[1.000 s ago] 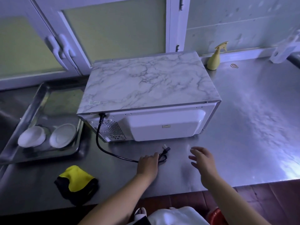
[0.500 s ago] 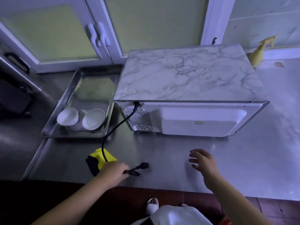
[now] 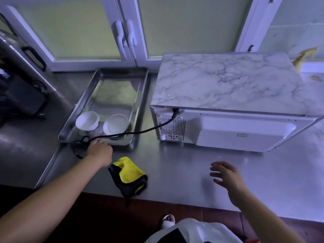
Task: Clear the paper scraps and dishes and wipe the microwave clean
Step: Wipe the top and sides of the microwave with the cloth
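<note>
Left grip (image 3: 100, 151): fingers curled under, closed round the black power cord (image 3: 140, 132), at near edge of the tray. Cord runs taut-ish from top-left of microwave rear, crosses over tray's near right corner, passes in front of the right bowl, enters the grip; slack end loops out on the left side of the hand.

Right grip (image 3: 226, 176): wide, fingers spread, palm down, holds nothing. Hovers over the stainless steel bench (image 3: 175, 172), near side of microwave; contact w/ surface, can't tell.

Counts:
- 1 white microwave w/ marble-pattern top (image 3: 228, 85), rear panel facing near side, vent grille at left; stands on bench, centre-right.
- 1 rectangular stainless steel tray (image 3: 140, 95), just left of microwave.
- 2 round white bowls in tray's near end, side by side: left bowl (image 3: 87, 121), right bowl (image 3: 115, 126).
- 1 yellow-and-black folded cloth (image 3: 128, 174) at bench's near edge, between the two hands, just right of left wrist, corner hanging over.
- 1 yellow spray bottle (image 3: 303, 58), far right, partly hidden behind microwave.

Far side: white-framed glass doors, 2 handles (image 3: 125, 35).
</note>
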The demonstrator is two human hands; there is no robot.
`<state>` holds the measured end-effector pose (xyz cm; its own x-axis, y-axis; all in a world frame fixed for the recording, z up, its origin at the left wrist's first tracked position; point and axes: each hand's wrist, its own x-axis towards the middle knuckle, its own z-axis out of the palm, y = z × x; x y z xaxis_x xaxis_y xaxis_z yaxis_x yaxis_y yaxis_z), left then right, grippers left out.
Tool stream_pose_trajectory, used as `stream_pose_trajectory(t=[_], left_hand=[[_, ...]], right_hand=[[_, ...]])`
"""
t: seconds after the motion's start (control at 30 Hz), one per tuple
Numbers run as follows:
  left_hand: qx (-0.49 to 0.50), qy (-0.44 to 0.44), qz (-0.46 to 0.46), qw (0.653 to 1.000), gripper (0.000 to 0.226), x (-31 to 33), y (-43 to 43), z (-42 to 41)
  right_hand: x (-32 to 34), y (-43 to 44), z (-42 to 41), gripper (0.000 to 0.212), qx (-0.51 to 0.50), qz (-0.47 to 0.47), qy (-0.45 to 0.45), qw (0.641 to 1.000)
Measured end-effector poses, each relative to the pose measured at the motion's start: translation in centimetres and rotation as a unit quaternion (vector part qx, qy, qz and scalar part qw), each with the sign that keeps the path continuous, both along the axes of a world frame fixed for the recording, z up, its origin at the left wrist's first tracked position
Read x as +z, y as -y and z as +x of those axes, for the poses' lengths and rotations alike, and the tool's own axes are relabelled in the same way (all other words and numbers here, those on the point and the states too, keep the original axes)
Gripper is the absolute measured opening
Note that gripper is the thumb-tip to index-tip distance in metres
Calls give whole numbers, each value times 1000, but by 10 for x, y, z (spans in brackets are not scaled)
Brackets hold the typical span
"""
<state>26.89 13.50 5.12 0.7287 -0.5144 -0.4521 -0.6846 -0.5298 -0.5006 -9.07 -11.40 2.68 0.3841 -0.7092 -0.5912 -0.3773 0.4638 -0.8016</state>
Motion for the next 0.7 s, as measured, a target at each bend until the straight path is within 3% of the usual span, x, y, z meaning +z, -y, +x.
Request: stream_pose_trajectory(t=[0.17, 0.27, 0.53, 0.7], left_hand=[[88, -184, -202, 958, 34, -52, -16, -21], [110, -184, -233, 949, 44, -74, -13, -33], [94, -194, -303, 928, 41, -85, -4, -22], [15, -293, -362, 885, 25, -66, 1, -37]], right_hand=[[-5, -8, -6, 15, -33, 9, -24, 999], [-7, -18, -3, 14, -40, 15, -31, 999], [5, -38, 14, 13, -37, 14, -31, 999], [11, -47, 16, 13, -39, 12, -34, 999]])
